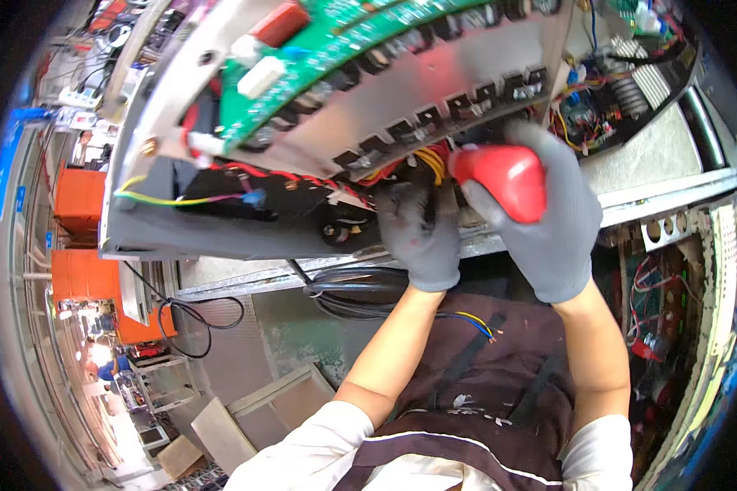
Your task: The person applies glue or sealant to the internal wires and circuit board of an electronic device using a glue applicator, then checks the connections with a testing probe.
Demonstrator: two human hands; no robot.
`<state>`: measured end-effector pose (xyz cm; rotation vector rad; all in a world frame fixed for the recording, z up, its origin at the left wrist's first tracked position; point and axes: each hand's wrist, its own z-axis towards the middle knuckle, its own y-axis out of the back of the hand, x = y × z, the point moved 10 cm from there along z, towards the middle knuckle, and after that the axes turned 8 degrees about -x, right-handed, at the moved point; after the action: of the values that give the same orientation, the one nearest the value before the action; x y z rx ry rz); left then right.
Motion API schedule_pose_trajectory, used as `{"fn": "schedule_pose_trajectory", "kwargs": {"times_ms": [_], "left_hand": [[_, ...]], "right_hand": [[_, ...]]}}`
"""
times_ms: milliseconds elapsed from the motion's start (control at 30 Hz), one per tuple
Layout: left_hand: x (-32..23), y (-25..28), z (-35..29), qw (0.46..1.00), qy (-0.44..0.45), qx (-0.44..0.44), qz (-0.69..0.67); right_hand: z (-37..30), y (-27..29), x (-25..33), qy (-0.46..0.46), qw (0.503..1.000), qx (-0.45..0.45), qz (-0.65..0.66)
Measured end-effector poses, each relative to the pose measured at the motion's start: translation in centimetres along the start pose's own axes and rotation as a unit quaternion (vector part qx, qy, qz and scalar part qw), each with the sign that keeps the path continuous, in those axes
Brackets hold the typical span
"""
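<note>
Both my hands wear grey gloves and work at an open metal housing (246, 233). My right hand (553, 213) is wrapped round a red, bulb-shaped tool handle (512, 178). Its narrow end points left toward the wires; whatever tip it has is hidden. Just left of it, my left hand (422, 233) reaches into the housing with bent fingers, beside a bundle of yellow and red wires (431, 164). What those fingers pinch is hidden and slightly blurred. Above both hands runs a metal plate (442, 78) with rows of black components, next to a green circuit board (258, 106).
A coil of black cable (356, 286) hangs under the bench edge, its bare-ended coloured wires near my apron. Another wired unit (590, 114) sits at right. Orange bins (82, 274) stand along the left aisle. Wooden boards (221, 430) lean at lower left.
</note>
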<state>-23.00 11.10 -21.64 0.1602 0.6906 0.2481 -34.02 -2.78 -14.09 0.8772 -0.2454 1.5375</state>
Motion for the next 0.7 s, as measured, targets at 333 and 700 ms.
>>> {"fn": "schedule_pose_trajectory", "kwargs": {"times_ms": [333,700], "left_hand": [[-6.3,5.1,1.3,0.990,-0.055,0.061,-0.113],[-11.1,14.3,20.8,0.952,-0.289,-0.098,-0.036]], "right_hand": [[-9.0,3.2,-3.9,-0.067,0.974,-0.157,0.148],[-10.6,8.1,-9.0,-0.406,0.681,-0.194,0.578]]}}
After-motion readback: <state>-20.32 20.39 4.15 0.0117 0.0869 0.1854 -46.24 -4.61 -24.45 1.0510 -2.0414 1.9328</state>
